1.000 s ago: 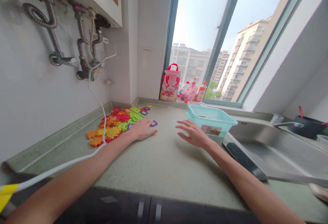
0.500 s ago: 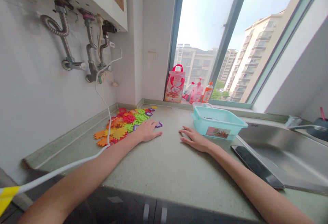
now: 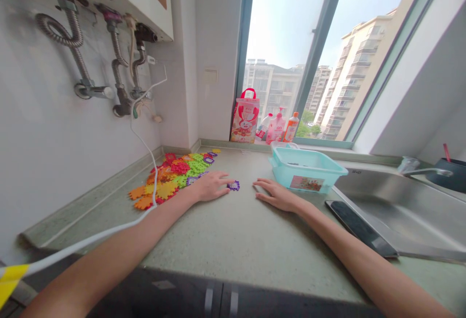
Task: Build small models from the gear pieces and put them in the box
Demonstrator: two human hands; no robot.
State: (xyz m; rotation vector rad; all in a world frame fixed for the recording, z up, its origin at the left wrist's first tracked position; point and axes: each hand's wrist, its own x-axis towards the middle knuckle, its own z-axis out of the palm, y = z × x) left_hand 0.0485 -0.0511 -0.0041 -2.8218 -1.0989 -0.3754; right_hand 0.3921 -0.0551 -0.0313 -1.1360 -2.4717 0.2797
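My left hand (image 3: pixel 210 187) lies palm down on the counter with its fingers stretched out and apart. At its fingertips is a purple gear-shaped plastic piece (image 3: pixel 234 185) with a pale middle, lying flat. Under and behind that wrist spreads a pile of gear-shaped plastic pieces (image 3: pixel 167 189) in orange, yellow, red, green and purple; the forearm hides some of them. My right hand (image 3: pixel 278 196) rests low over the counter, fingers loosely spread and holding nothing. Just behind it stands a turquoise plastic basin (image 3: pixel 316 165) with dark bits inside.
A black phone (image 3: pixel 358 228) lies beside the steel sink (image 3: pixel 400 211) at the right. Across the left side of the counter runs a white cable (image 3: pixel 105 234). A pink bag (image 3: pixel 245 121) and several bottles (image 3: pixel 276 128) stand on the windowsill. Pipes (image 3: pixel 78 41) hang on the left wall.
The purple piece has shifted right and toward me, away from the pile, together with my left hand's fingertips. My right hand stays nearly in place. The view has turned slightly right.
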